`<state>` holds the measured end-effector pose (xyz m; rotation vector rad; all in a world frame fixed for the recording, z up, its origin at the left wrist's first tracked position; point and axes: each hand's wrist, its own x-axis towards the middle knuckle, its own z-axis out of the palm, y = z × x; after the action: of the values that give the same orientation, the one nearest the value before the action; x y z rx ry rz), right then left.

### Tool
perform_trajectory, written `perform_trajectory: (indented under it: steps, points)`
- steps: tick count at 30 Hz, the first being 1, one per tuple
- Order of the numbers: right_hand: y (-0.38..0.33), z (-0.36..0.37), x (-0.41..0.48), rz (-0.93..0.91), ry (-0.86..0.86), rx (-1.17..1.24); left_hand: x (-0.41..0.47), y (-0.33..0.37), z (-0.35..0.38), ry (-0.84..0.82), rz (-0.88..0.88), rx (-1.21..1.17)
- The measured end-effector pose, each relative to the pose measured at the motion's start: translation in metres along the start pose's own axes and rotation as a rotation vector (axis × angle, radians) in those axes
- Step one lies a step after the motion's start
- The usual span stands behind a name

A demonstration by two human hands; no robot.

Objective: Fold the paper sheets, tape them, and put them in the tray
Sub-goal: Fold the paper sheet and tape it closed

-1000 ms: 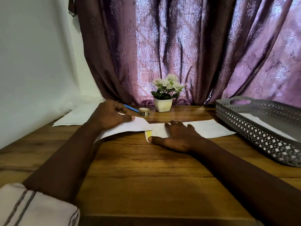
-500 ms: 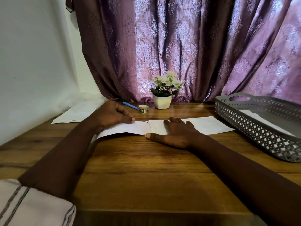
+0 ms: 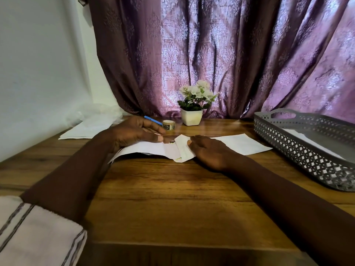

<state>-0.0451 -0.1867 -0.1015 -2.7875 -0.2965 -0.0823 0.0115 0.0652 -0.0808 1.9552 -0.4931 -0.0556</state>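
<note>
Wooden table point(image 3: 172, 189) with paper sheets point(image 3: 240, 144), tray point(image 3: 299, 143), tape roll point(image 3: 168, 124), flowerpot point(image 3: 191, 117).

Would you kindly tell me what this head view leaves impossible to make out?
- White paper sheet: its middle lies under the right hand.
- Grey perforated plastic tray: cut off by the right edge.
- Small roll of tape: label too small to read.
- Blue pen: partly behind the left hand.

Dim indoor scene. Backlit through purple curtain point(image 3: 221, 54), fabric glowing brightest at centre folds. Soft sheen on wooden surface point(image 3: 172, 189) near far edge; broad soft shadows under both forearms. White wall point(image 3: 38, 64) evenly grey-lit. Strong wide-angle bowing toward frame edges. Slight softness on near sleeve point(image 3: 38, 233); centre sharp, no motion blur.
</note>
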Motion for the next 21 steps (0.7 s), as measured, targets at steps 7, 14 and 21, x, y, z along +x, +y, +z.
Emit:
perform_trajectory:
  steps: [7,14,21]
  points:
    - [0.002,0.001,0.002,-0.082,-0.022,-0.092,0.003,-0.006,-0.001,0.091,-0.009,0.253]
    - [-0.002,-0.002,-0.002,-0.114,-0.100,-0.088,0.011,-0.009,0.013,0.278,-0.006,0.153]
    - [0.003,0.005,0.003,-0.171,-0.048,0.032,0.005,0.000,0.012,0.013,-0.082,0.136]
